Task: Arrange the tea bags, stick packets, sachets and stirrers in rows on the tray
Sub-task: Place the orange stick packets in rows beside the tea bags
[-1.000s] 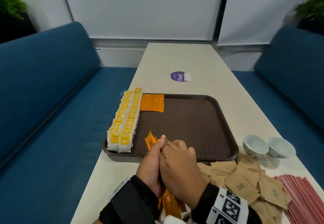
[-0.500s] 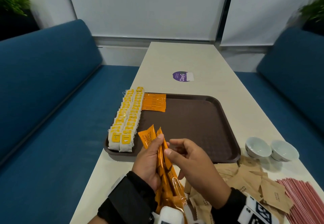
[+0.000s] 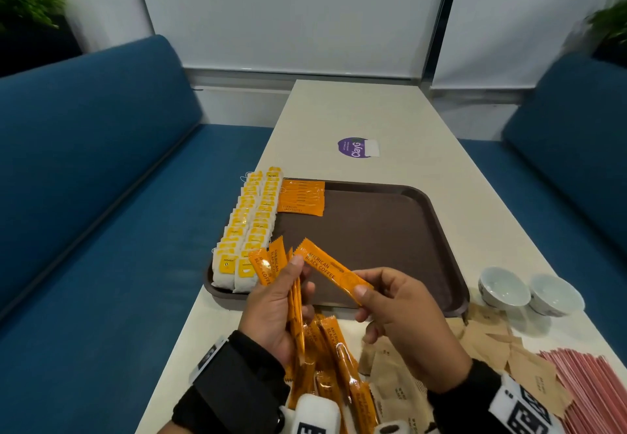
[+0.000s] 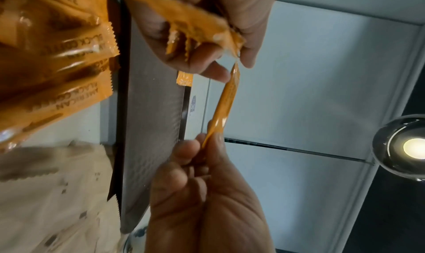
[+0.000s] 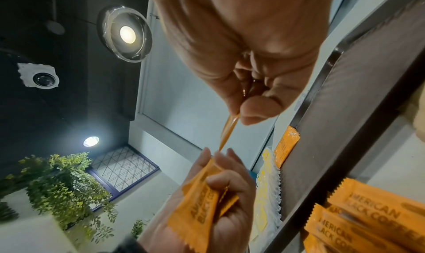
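Note:
My left hand [image 3: 281, 294] grips a bundle of orange stick packets [image 3: 295, 315] upright over the tray's near edge. One stick packet [image 3: 325, 267] is pinched at its near end by my right hand [image 3: 380, 301]. Its far end lies against my left thumb. The wrist views show the same: the single packet [image 4: 225, 102] [image 5: 227, 131] spans between the two hands. On the brown tray [image 3: 373, 230] two rows of tea bags [image 3: 251, 223] run along the left side. Beside them at the far left lie several stick packets [image 3: 302, 197].
Loose stick packets [image 3: 332, 365] lie on the table below my hands. Brown sachets [image 3: 492, 348] are heaped right of them, and pink stirrers [image 3: 593, 389] at the near right. Two white bowls [image 3: 505, 287] stand right of the tray. Blue benches flank the table.
Both hands have risen from the table with the bundle. My right hand has drawn one packet out of it and moved to the right.

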